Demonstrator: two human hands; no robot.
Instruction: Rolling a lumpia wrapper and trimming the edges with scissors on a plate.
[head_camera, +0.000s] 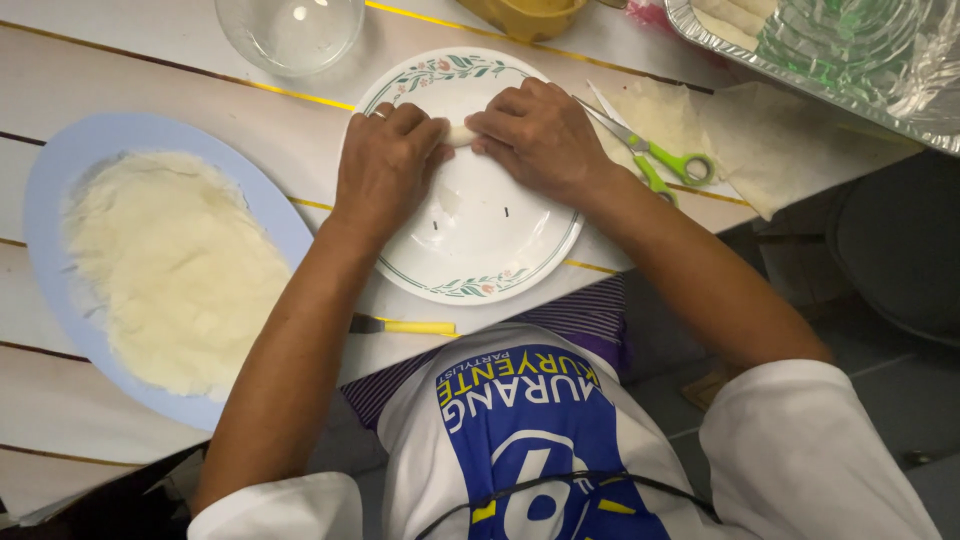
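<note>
Both my hands rest on a white plate (470, 240) with a floral rim, gripping a small pale rolled wrapper (458, 133) between them. My left hand (385, 165) covers the roll's left end, fingers curled over it. The roll's right end lies under the closed fingers of my right hand (535, 135). Only a short piece of the roll shows between the hands.
A pale blue oval platter (50, 200) with a stack of thin white wrappers (175, 265) lies at left. Green-handled scissors (655, 160) and loose wrapper sheets (760, 140) sit at right. A glass bowl (290, 30), a yellow bowl (530, 15) and a foil tray (830, 80) stand at the far edge.
</note>
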